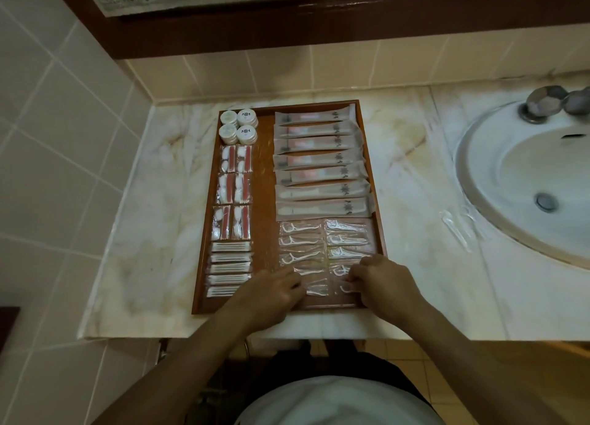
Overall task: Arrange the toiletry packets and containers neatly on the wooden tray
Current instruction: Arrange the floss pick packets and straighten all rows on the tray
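Counter: marble vanity top point(415, 175), sink point(526, 181) at right of frame.
Tray: wooden tray point(266, 175) mid-frame, nearly filled in rows.
Done, I judge: jars point(238, 126), toothbrush packets point(319, 165), swab packets point(228, 268).
Left: floss packets point(300, 242), nearest rows.
Left hand point(271, 297): fingers curled on a floss packet.
Right hand point(380, 284): pinching another.
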